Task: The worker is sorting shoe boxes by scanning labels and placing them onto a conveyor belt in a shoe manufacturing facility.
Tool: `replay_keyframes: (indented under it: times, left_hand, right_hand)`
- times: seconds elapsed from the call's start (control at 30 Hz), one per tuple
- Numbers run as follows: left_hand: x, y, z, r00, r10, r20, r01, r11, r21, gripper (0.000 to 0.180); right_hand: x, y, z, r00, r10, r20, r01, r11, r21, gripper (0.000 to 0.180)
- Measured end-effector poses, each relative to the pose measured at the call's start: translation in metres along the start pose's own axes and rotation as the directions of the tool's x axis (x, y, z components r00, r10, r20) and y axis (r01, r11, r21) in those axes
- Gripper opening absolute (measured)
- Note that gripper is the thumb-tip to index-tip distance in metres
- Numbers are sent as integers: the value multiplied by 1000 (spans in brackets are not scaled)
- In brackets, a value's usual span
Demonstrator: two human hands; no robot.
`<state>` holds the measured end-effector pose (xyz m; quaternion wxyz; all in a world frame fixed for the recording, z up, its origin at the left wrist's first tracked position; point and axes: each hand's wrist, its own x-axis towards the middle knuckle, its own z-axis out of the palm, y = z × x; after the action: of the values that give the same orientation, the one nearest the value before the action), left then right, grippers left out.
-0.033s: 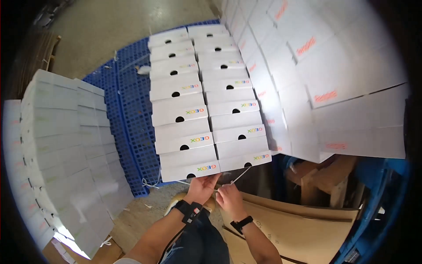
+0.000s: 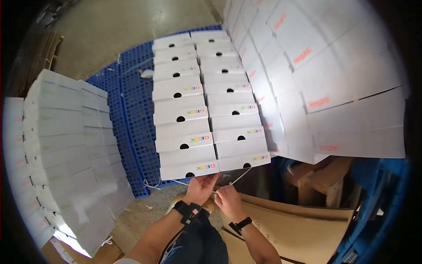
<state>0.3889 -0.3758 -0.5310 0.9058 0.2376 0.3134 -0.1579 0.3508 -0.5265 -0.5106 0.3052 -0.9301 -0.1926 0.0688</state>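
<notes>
Two columns of white shoe boxes (image 2: 187,163) with dark half-round thumb holes lie in front of me. A thin white cord (image 2: 240,176) runs from the near right box down to my right hand (image 2: 228,202), whose fingers are pinched closed on it. My left hand (image 2: 200,190) is just under the front edge of the left column, fingers closed and partly hidden. From the left, the cord reaches that hand, then shows again between both hands. Each wrist wears a black band.
Blue plastic pallets (image 2: 134,101) lie under and left of the boxes. White box stacks (image 2: 66,145) stand on the left, a taller white box wall (image 2: 316,79) on the right. Flat brown cardboard (image 2: 290,220) leans at lower right, near a wooden pallet (image 2: 323,180).
The view has shifted slightly, so the far boxes sit a little lower. Both hands stay at the front edge with the cord, almost unmoved.
</notes>
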Motion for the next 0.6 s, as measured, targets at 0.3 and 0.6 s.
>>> replay_keyframes:
  times: [0.3,0.6]
  left_hand:
    - [-113,69,101,988,-51,-144,-32,851,-524,50]
    - [-204,158,280,939,310,150,-344,819,460,56]
  right_hand:
    - [-10,-120,-93,964,-152,-220,180,977,111,13]
    - [35,-227,-277,921,-114,-372,156,984,83,13]
